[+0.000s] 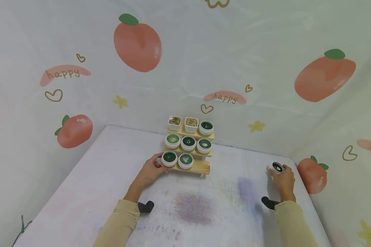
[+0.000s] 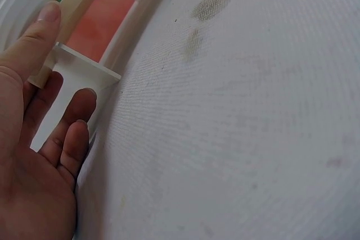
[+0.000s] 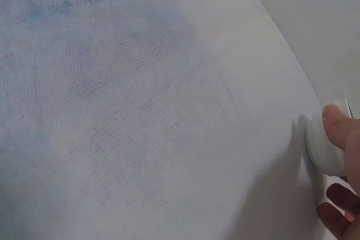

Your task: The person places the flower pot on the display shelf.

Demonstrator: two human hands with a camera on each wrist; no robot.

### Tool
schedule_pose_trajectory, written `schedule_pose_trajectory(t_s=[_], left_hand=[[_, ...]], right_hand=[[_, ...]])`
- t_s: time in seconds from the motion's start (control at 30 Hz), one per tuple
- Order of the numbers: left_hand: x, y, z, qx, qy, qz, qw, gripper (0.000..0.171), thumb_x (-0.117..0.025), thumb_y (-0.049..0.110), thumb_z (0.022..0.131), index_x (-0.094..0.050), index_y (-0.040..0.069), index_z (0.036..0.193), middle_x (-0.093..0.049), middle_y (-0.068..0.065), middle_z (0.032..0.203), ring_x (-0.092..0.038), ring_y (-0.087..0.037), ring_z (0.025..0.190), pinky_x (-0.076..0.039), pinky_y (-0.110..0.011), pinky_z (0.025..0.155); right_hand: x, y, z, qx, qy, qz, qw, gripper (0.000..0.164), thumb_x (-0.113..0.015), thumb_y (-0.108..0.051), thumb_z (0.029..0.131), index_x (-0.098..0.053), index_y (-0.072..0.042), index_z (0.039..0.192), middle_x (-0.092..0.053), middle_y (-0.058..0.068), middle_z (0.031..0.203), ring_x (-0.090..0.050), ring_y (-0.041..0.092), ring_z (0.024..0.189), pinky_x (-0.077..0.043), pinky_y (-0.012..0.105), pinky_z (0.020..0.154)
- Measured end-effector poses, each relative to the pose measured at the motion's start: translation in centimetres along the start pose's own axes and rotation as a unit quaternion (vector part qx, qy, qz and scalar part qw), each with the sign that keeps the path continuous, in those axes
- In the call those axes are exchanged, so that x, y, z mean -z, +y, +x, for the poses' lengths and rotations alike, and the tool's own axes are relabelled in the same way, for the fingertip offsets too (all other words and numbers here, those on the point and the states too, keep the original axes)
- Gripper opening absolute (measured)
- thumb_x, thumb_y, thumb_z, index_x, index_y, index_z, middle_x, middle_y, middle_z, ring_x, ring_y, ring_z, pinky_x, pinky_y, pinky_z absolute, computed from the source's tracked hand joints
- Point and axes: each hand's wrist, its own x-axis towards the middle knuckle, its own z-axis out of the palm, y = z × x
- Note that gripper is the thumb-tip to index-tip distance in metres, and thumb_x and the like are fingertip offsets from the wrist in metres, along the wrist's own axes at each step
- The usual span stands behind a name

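Observation:
A wooden three-step rack (image 1: 201, 168) bears small white bowls in rows. My left hand (image 1: 149, 171) is at the left end of its lowest step, thumb and index finger about a round bowl with dark green contents (image 1: 169, 157). In the left wrist view, the thumb (image 2: 36, 40) lies against the bowl's base and plank edge; the other fingers hang loosely beside a white support (image 2: 84, 71). Far to the right, my right hand (image 1: 284, 180) grips another round white bowl (image 1: 277, 167), with dark contents and a pale spot. Its thumb presses the bowl's side (image 3: 325, 153) in the right wrist view.
On the lowest step, a second green-filled bowl (image 1: 186, 160) stands beside the first. Two square bowls (image 1: 191, 125) of grainy pieces sit on the top step. A printed cloth wall (image 1: 179, 79) rises behind the white table (image 1: 228, 206), which has purplish stains.

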Motion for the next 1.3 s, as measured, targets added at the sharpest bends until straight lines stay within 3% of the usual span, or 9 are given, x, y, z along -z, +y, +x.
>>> schedule_pose_trajectory(t_s=[0.17,0.57,0.97,1.07,1.3], left_hand=[[0.1,0.0,0.1,0.000,-0.001,-0.001,1.0000,0.077,-0.087,0.032,0.081,-0.051,0.021,0.148,-0.055,0.001,0.073,-0.050,-0.013,0.067,-0.041,-0.024,0.061],[-0.1,0.0,0.1,0.000,-0.002,-0.003,1.0000,0.076,-0.087,0.032,0.081,-0.051,0.021,0.148,-0.055,0.000,0.074,-0.050,-0.014,0.068,-0.041,-0.025,0.062],[-0.2,-0.1,0.3,0.000,-0.004,-0.001,1.0000,0.078,-0.087,0.035,0.081,-0.051,0.020,0.148,-0.057,0.000,0.073,-0.051,-0.015,0.068,-0.041,-0.026,0.062],[-0.2,-0.2,0.4,-0.001,-0.003,0.000,1.0000,0.078,-0.087,0.036,0.080,-0.051,0.021,0.148,-0.058,-0.001,0.073,-0.052,-0.015,0.069,-0.042,-0.026,0.063],[0.1,-0.2,0.4,0.001,-0.004,0.001,1.0000,0.078,-0.087,0.034,0.081,-0.051,0.021,0.148,-0.059,-0.002,0.074,-0.053,-0.015,0.069,-0.042,-0.026,0.063]], right_hand=[[0.1,-0.3,-0.1,-0.003,0.002,0.013,1.000,0.076,-0.055,-0.025,0.100,-0.019,0.011,0.156,-0.028,0.041,0.154,-0.029,0.056,0.143,-0.025,0.063,0.120],[-1.5,-0.3,-0.7,0.050,0.031,0.078,0.995,0.074,-0.062,-0.025,0.100,-0.026,0.012,0.153,-0.038,0.040,0.147,-0.041,0.051,0.133,-0.033,0.060,0.114],[-2.9,-3.0,-3.3,0.112,0.035,0.117,0.986,0.071,-0.068,-0.021,0.098,-0.032,0.008,0.152,-0.041,0.033,0.150,-0.045,0.047,0.129,-0.039,0.053,0.104],[-2.8,-3.9,-4.0,0.131,0.031,0.120,0.984,0.069,-0.068,-0.019,0.098,-0.034,0.007,0.152,-0.042,0.032,0.150,-0.047,0.045,0.128,-0.041,0.044,0.099],[-2.7,-5.8,-5.1,0.149,0.006,0.149,0.978,0.070,-0.072,-0.021,0.095,-0.037,0.002,0.152,-0.046,0.025,0.149,-0.052,0.038,0.124,-0.034,0.005,0.076]])
